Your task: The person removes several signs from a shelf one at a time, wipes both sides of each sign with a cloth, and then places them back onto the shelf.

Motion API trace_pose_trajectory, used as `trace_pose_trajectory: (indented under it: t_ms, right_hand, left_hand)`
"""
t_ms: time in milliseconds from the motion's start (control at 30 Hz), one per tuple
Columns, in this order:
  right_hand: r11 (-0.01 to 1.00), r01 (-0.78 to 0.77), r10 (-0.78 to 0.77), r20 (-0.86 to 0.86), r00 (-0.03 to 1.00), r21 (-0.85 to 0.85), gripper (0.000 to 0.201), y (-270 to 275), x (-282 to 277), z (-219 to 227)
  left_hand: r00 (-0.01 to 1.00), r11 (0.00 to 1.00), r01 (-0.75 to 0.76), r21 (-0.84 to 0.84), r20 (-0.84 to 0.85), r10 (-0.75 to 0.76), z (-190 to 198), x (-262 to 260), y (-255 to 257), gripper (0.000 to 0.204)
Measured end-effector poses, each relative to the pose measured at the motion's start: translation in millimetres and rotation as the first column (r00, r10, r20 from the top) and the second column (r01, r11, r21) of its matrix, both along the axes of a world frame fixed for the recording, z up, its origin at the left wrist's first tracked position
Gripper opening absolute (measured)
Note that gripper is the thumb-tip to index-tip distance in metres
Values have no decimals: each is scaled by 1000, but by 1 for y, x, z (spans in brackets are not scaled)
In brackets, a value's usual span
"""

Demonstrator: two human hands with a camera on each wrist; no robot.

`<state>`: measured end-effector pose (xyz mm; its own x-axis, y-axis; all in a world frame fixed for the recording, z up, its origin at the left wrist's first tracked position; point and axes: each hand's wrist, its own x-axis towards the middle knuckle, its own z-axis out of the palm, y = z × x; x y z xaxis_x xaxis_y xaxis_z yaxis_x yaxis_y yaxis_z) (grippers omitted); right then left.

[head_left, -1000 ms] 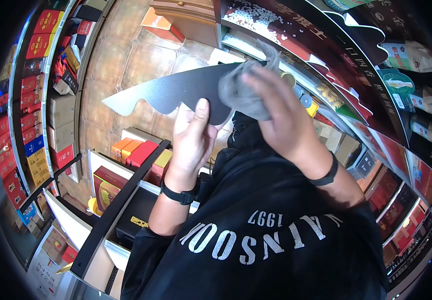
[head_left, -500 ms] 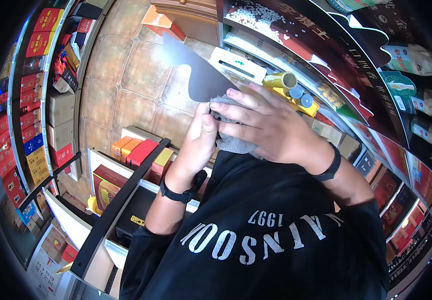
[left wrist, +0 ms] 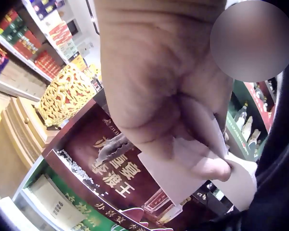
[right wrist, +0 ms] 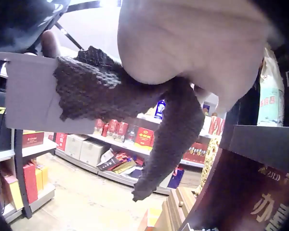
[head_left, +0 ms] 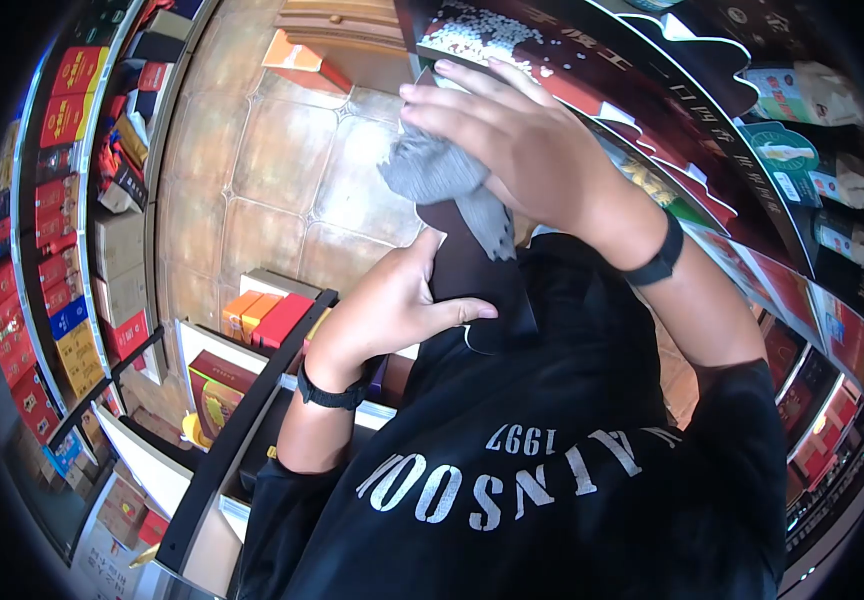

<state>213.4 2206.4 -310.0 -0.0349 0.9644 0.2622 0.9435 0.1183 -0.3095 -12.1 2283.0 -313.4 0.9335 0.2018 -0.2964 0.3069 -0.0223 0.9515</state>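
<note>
A thin panel with a wavy edge (head_left: 472, 245) stands tilted in front of the black shirt, dark in the head view and pale in the left wrist view (left wrist: 168, 175). My left hand (head_left: 387, 305) grips its near part, thumb lying across the face. Higher up, my right hand (head_left: 542, 150) holds a crumpled grey cloth (head_left: 432, 170) against the panel, its long fingers reaching over the cloth. In the right wrist view the cloth (right wrist: 98, 89) lies across the panel (right wrist: 31, 94), with one end hanging loose below the right hand (right wrist: 197, 43). The right thumb is hidden in the head view.
Shelves with red and yellow boxes (head_left: 72, 85) run along the left. A dark display with white pellets (head_left: 482, 35) stands at the upper right. An orange box (head_left: 302, 62) sits on the tiled floor (head_left: 262, 170). A black-edged rack (head_left: 252, 385) is beside the left forearm.
The panel has turned from slanting left to nearly upright and come closer to the shirt. The right hand and cloth have moved up along it; the left hand has moved lower, thumb now across its face.
</note>
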Motion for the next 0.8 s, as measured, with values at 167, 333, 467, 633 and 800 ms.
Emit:
trace_pose_trajectory:
  t_ms: [167,333,467,633,800]
  right_hand:
    - [947,322,-293,-348,890,25,50,2,23,-33]
    - [762,89,-465,-446,765,-642,28,-47,29,-55]
    - [774,-89,-354,-546,759,-626,33,-110,15,-70]
    - [723,-35,-453,-511,730,-690,32,-149,35,-59]
    - [705,99,-497,-391,775,-702,40,-176,57,-53]
  left_hand:
    - [978,982,177,67,-125,-168,7,3,3,63]
    - [992,967,63,248,-123,-33,40,8,-5,51]
    - [991,886,-48,460,135,-17,38,12,6,58]
    - [992,778,-123,616,57,112,76,31,-1,38]
    - [963,742,-11,671,208,-174,115,88,-34,41]
